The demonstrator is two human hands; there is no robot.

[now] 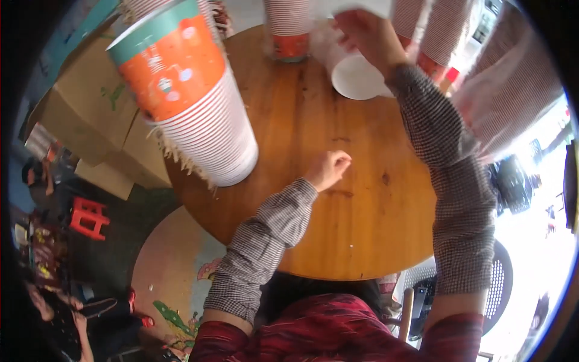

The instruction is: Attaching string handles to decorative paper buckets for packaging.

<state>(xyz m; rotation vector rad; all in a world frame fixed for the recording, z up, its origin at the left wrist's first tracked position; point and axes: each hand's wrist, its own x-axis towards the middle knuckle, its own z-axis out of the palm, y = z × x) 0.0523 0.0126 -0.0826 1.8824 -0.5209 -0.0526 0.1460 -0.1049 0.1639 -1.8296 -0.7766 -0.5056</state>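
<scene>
My left hand [329,170] is over the middle of the round wooden table [374,193], its fingers curled in and nothing visible in them. At the far side my right hand [369,39] is raised with fingers apart, slightly blurred by motion. Just below it lies a white round cup end [357,77], apparently part of a stack in clear plastic; my hand partly hides it, and I cannot tell whether they touch. On the left a tall stack of nested paper cups [208,130] leans, its orange and green top cup nearest the camera.
Another cup stack [288,27] stands at the table's far edge. Several wrapped stacks [512,84] crowd the right. Cardboard boxes [99,114], a red stool [89,218] and a seated person [66,320] are on the left. A chair [407,314] is near my right side.
</scene>
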